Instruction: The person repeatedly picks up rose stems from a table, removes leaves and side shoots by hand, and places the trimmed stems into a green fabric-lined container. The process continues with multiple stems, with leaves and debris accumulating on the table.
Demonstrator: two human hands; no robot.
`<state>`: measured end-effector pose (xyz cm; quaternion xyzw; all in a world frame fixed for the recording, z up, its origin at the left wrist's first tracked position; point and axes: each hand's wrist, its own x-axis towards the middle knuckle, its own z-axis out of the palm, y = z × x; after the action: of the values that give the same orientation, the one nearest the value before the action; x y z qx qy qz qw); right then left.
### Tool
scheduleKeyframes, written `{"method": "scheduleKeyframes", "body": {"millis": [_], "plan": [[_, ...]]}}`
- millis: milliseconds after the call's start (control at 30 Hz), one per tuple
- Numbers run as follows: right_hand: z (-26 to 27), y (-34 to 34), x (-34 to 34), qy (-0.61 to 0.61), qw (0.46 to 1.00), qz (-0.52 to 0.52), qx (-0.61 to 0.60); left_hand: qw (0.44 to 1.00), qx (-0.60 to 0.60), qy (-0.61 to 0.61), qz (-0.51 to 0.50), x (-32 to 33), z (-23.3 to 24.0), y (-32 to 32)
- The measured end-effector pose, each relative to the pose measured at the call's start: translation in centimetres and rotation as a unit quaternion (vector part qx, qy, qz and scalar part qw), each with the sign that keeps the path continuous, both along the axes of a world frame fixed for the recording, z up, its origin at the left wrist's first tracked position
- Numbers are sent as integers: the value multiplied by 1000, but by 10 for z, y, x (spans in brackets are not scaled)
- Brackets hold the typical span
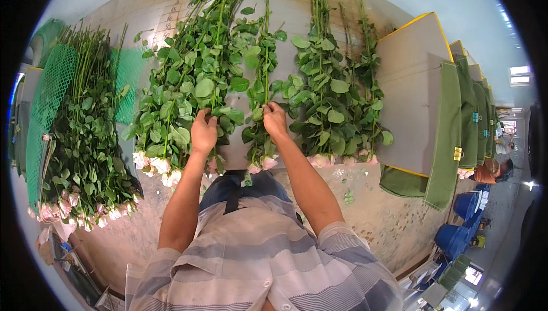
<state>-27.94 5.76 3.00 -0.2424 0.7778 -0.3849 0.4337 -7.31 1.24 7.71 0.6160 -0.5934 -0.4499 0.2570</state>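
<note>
Pale pink roses with long leafy stems lie on a grey table (235, 150), blooms toward me. My left hand (204, 132) is at the lower leaves of the large left-centre pile of roses (180, 88), its fingertips partly among the leaves; whether it grips a stem is unclear. My right hand (275, 120) pinches a rose stem (266, 84) of the small middle group, whose pink blooms (269, 162) hang by the table's near edge. Right of that hand lies another pile of roses (322, 75), with a few more stems (370, 75) beside it.
At far left, a large rose bundle (85, 109) lies by green plastic mesh (51, 109). Size marks (168, 26) run along the table's back left. A grey divider panel (411, 105) with green cloth (443, 139) stands right. Blue buckets (451, 240) and another person (492, 170) are farther right.
</note>
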Motion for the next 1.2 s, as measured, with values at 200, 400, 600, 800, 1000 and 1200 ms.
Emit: {"method": "scheduleKeyframes", "body": {"millis": [200,400,600,800,1000,1200], "plan": [[-11,4,-10,-24,999,-3,-29,964,-219,-127,-87,-50,15,35],[-13,6,-14,-107,992,-17,-67,984,4,-122,-134,-92,-34,43],[-7,8,-23,-176,976,-123,-36,927,263,251,94,-66,-25,34],[8,17,-23,-159,980,-117,-9,923,222,292,114,-61,8,34],[32,13,-23,-200,971,-133,-18,915,231,307,124,-70,12,35],[100,6,-42,-263,947,-153,-108,930,238,265,91,-71,-5,42]]}}
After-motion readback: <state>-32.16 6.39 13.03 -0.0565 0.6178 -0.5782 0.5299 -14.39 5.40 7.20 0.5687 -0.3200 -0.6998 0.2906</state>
